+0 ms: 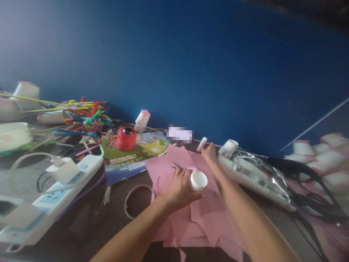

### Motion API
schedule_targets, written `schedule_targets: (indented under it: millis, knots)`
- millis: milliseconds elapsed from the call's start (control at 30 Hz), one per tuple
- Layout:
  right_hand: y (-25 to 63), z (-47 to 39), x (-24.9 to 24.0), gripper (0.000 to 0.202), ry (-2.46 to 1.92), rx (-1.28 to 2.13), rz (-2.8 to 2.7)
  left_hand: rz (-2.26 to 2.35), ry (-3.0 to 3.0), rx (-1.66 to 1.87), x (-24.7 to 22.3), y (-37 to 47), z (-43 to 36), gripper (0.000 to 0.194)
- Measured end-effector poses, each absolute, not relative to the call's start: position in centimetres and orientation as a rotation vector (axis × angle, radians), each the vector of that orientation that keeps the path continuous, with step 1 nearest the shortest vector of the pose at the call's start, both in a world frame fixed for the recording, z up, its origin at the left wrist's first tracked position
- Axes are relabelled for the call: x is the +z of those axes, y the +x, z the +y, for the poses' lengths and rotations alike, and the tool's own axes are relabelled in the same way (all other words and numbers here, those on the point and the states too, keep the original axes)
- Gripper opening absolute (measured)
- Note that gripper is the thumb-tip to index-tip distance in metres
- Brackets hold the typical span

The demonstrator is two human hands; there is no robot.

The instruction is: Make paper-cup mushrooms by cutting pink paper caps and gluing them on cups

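My left hand (181,187) is closed around a small white paper cup (195,181), its open mouth facing up toward me. Dark, pointed blades, like those of scissors (177,165), stick out beyond the left fingers; their other end is hidden by the hand. Farther forward, my right hand (209,151) has its fingers on a white glue stick (201,144), which leans to the right. Beneath both arms lie overlapping sheets of pink paper (201,218), some with curved cut edges.
Left stand a red spool (127,139) on a printed booklet (136,154), a tape ring (139,201) and a power strip (51,198). Pipe cleaners (89,112) pile behind. Right are bagged stacked cups (245,174), a loose cup (228,147) and black cables (313,182). A blue wall rises behind.
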State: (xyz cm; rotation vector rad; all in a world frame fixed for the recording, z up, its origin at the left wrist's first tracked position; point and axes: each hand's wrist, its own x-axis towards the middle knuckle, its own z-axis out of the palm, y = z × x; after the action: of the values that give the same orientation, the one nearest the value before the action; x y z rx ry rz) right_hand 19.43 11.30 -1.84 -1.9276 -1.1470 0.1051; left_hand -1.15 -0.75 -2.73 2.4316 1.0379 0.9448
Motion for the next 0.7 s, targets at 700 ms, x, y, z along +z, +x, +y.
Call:
schedule_targets:
  millis: [700]
  knots:
    - [17.5, -1.1, -2.0, 0.039, -1.644, 0.306, -1.695, 1.268, 2.009, 1.075, -1.0, -1.7, 0.4, 0.053]
